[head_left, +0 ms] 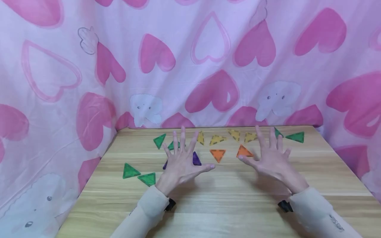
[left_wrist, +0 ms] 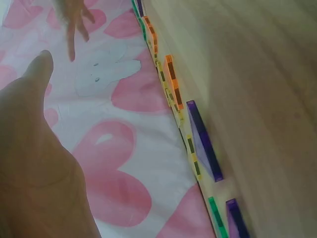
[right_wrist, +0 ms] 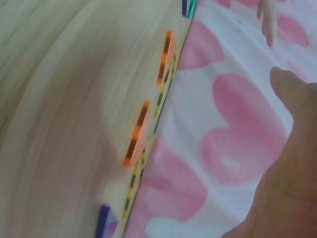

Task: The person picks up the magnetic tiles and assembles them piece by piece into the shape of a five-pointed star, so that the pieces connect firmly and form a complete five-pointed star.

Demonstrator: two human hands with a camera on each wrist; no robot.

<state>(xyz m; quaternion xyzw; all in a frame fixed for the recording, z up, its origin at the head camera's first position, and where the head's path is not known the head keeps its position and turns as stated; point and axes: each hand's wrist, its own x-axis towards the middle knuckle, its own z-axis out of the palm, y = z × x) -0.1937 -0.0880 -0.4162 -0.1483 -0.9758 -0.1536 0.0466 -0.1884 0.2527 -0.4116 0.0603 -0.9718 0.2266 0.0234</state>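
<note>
Both hands hover over the table with fingers spread and nothing in them. My left hand (head_left: 180, 162) overlaps two purple triangle tiles (head_left: 196, 159) in the head view, partly hiding them. To its right lies an orange triangle tile (head_left: 218, 155). The thumb of my right hand (head_left: 274, 162) is over the edge of a second orange triangle (head_left: 244, 151). Another purple tile (right_wrist: 102, 223) shows in the right wrist view. Behind the orange ones lie several yellow triangles (head_left: 218, 140) with dark dashes along their edges.
Two green triangles (head_left: 131, 171) lie at the table's left, and more green ones (head_left: 159, 141) stand farther back, including a pair (head_left: 296, 137) at the back right. A pink heart-patterned curtain (head_left: 214, 89) hangs behind the wooden table (head_left: 226, 211).
</note>
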